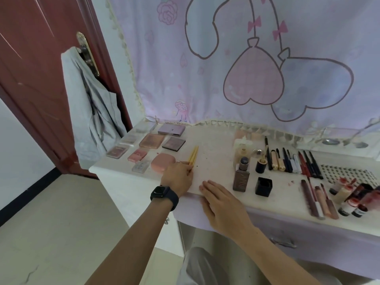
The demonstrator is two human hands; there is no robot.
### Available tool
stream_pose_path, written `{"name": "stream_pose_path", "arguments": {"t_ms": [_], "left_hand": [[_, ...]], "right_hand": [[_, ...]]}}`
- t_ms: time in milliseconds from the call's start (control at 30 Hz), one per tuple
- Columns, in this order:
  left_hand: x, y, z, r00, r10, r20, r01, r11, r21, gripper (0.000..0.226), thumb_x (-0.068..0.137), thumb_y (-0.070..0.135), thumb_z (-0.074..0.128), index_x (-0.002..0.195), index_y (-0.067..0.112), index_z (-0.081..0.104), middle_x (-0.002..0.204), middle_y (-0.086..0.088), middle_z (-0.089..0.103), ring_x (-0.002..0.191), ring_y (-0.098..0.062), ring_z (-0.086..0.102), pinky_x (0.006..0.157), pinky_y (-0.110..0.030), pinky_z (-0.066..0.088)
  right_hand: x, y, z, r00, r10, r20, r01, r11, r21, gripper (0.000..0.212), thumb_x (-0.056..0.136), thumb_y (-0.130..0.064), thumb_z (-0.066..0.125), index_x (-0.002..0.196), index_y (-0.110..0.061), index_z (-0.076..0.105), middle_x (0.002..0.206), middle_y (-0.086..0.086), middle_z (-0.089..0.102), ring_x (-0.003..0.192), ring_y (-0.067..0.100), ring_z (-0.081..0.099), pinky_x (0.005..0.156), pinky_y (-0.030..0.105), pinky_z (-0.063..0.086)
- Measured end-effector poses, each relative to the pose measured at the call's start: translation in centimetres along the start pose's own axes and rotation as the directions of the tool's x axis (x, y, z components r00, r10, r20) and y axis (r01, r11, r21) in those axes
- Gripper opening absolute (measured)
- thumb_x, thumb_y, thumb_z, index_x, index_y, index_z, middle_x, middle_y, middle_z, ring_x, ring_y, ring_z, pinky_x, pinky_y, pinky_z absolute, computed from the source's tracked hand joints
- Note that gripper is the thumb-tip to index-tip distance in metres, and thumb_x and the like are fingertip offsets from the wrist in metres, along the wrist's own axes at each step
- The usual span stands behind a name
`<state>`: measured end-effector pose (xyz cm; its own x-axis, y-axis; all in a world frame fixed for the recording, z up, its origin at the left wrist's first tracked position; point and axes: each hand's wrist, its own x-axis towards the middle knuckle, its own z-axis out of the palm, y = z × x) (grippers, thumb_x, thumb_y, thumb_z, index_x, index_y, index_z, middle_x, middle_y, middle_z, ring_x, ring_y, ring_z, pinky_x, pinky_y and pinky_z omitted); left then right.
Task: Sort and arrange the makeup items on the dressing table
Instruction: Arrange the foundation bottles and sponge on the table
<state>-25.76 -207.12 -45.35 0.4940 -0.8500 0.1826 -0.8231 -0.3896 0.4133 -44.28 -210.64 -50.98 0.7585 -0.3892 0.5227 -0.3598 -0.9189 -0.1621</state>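
Slippage is looming: your left hand point(177, 177) is pinching the yellow sticks point(193, 156) by their ends only, the pink compact point(163, 162) crowding just left of that grip; your right hand point(220, 200) is lying flat.

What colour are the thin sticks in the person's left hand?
Yellow-gold. The sticks show best in the head view.
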Motion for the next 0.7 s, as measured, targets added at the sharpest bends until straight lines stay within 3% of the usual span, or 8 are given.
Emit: {"name": "stream_pose_path", "arguments": {"t_ms": [133,267,433,567,700], "left_hand": [[-1.0,0.8,0.8,0.999,0.035,-0.005,-0.035,0.997,-0.066,0.028,0.096,0.025,0.059,0.120,0.019,0.072,0.132,0.006,0.064,0.110,-0.015,0.065,0.091,-0.027,0.053],[-2.2,2.7,2.0,0.997,0.076,-0.019,-0.077,0.992,-0.097,0.026,0.094,0.026,0.061,0.117,0.021,0.074,0.131,0.007,0.064,0.110,-0.014,0.064,0.085,-0.020,0.046],[-3.2,5.2,3.4,0.995,0.100,0.004,-0.098,0.987,-0.124,0.029,0.094,0.027,0.061,0.120,0.024,0.072,0.131,0.006,0.064,0.110,-0.015,0.062,0.087,-0.021,0.043],[-3.6,6.5,3.9,0.995,0.103,0.012,-0.101,0.988,-0.121,0.030,0.094,0.028,0.060,0.122,0.024,0.071,0.131,0.003,0.063,0.109,-0.019,0.062,0.089,-0.026,0.046],[-3.6,6.8,3.7,0.996,0.087,0.012,-0.085,0.989,-0.121,0.033,0.095,0.032,0.060,0.127,0.024,0.068,0.133,0.001,0.060,0.112,-0.022,0.059,0.089,-0.026,0.043]], "right_hand": [[-3.2,0.6,-0.8,1.000,0.027,-0.002,-0.026,0.999,0.033,0.041,0.100,-0.029,0.048,0.131,-0.008,0.065,0.135,0.005,0.065,0.129,0.020,0.057,0.108,0.034,0.048],[-6.4,2.1,-2.0,0.989,0.115,-0.092,-0.117,0.993,-0.021,0.036,0.096,-0.024,0.058,0.126,-0.007,0.069,0.133,0.008,0.065,0.128,0.023,0.057,0.105,0.040,0.050],[-9.3,4.0,-3.7,0.950,0.216,-0.226,-0.250,0.959,-0.136,0.038,0.093,-0.029,0.055,0.121,-0.008,0.070,0.131,0.010,0.064,0.124,0.029,0.057,0.104,0.043,0.045],[-10.6,4.9,-4.7,0.890,0.386,-0.243,-0.430,0.889,-0.161,0.043,0.092,-0.033,0.055,0.125,-0.006,0.064,0.132,0.014,0.059,0.126,0.033,0.052,0.105,0.048,0.043],[-10.7,5.1,-4.9,0.862,0.450,-0.233,-0.489,0.859,-0.151,0.052,0.094,-0.035,0.052,0.131,0.001,0.058,0.139,0.019,0.055,0.133,0.036,0.047,0.110,0.050,0.041]]}}
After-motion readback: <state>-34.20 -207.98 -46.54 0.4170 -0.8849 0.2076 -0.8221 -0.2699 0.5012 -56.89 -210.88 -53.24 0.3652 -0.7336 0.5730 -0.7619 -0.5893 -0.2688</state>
